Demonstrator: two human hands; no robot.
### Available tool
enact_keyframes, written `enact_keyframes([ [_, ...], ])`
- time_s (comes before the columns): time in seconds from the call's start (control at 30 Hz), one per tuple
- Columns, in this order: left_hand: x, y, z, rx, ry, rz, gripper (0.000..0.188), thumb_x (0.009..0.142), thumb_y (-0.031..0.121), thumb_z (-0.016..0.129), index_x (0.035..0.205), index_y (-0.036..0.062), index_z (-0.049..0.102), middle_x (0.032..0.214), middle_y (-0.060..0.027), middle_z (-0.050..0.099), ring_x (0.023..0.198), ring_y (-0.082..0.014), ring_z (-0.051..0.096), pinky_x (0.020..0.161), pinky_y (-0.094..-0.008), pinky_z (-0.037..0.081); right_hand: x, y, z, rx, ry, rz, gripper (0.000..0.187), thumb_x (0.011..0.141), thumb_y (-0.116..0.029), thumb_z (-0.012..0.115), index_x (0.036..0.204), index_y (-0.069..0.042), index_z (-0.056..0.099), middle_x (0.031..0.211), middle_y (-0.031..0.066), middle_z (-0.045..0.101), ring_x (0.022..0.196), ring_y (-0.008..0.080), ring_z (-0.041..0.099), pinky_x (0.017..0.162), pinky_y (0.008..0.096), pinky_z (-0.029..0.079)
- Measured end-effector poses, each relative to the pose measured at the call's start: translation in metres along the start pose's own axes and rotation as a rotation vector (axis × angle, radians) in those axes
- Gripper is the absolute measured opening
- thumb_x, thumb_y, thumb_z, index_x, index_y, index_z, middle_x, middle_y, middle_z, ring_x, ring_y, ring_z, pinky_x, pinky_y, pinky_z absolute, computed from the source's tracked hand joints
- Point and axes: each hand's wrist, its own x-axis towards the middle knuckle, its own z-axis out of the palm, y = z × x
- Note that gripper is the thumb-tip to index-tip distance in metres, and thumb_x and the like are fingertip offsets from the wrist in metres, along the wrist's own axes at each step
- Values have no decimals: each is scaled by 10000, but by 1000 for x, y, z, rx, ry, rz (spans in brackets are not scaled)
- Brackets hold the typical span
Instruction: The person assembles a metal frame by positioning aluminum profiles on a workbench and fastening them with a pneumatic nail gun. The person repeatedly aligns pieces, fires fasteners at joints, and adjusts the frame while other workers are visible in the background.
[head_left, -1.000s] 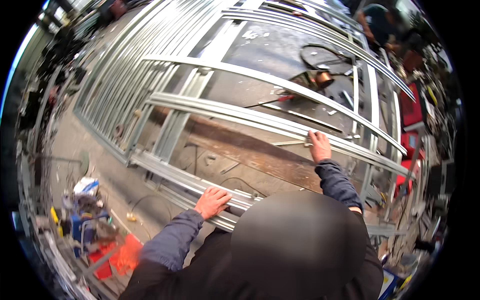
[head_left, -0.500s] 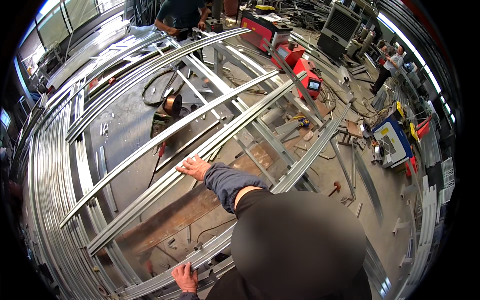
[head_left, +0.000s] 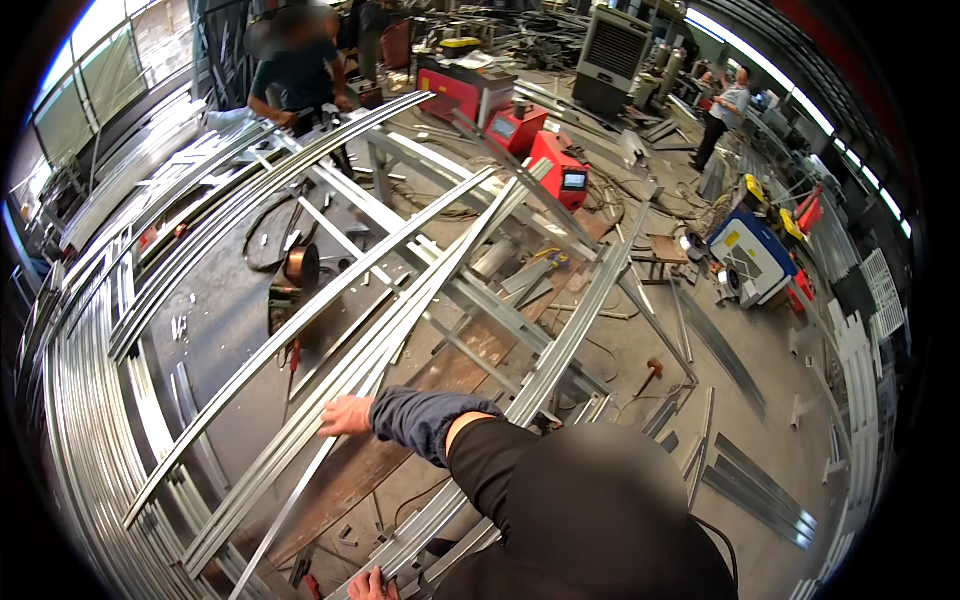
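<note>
1. Silver-grey metal forms the narrow rail [head_left: 283,525], which lies at a slant beneath the right hand, its lower length angled away from the adjacent rail bundle [head_left: 250,490].
2. Right hand [head_left: 347,415]: positioned over the narrow rail, beside the bundle, with the fingers bent downward. The thumb is hidden; whether the hand pinches the rail cannot be told.
3. Left hand [head_left: 370,586]: located at the lower edge of the view, partly cut off, with the fingertips at the side of the double rail [head_left: 432,522]. Its degree of closure cannot be told.
4. Below the rails: a rust-brown plank [head_left: 365,470] runs diagonally between the bundle and the double rail.
5. Surroundings: a copper-coloured wire spool [head_left: 301,266] sits beyond the bundle; a hammer [head_left: 651,372] lies on the floor to the right; a co-worker [head_left: 295,80] stands at the far end of the framework.
</note>
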Motion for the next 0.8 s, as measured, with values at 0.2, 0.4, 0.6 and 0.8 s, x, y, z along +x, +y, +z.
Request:
enact_keyframes([
  [0.2, -6, 2, -10, 14, -63, -35, 514, 951, 288, 723, 1447, 162, 674, 1351, -175, 682, 1258, -431, 584, 1121, -553, 430, 78, -123, -52, 176, -39, -93, 459, 891, -181, 653, 1348, -214, 664, 1062, 88, 600, 1017, 297, 619, 647, 399, 581],
  [0.4, -6, -10, -13, -27, -74, 54, 542, 957, 319, 713, 1466, 142, 650, 1401, -181, 653, 1267, -440, 574, 1131, -550, 426, 120, -226, -93, 364, -61, -142, 516, 899, -179, 658, 1414, -170, 632, 863, 134, 710, 812, 393, 722, 649, 518, 547],
  [0.6, -10, -25, -12, 34, -136, 27, 538, 977, 357, 714, 1454, 116, 647, 1378, -228, 651, 1297, -434, 584, 1137, -516, 454, 168, -318, -144, 679, -231, -53, 526, 952, -359, 641, 1419, -115, 625, 1025, 185, 731, 969, 388, 734, 801, 516, 577],
  [0.8, 6, -16, -55, -181, -82, -4, 507, 999, 349, 699, 1435, 99, 631, 1336, -205, 647, 1274, -396, 593, 1125, -500, 461, 207, -413, -195, 592, 25, -265, 303, 1068, -399, 564, 1208, -145, 655, 921, 170, 763, 954, 409, 735, 773, 503, 588],
])
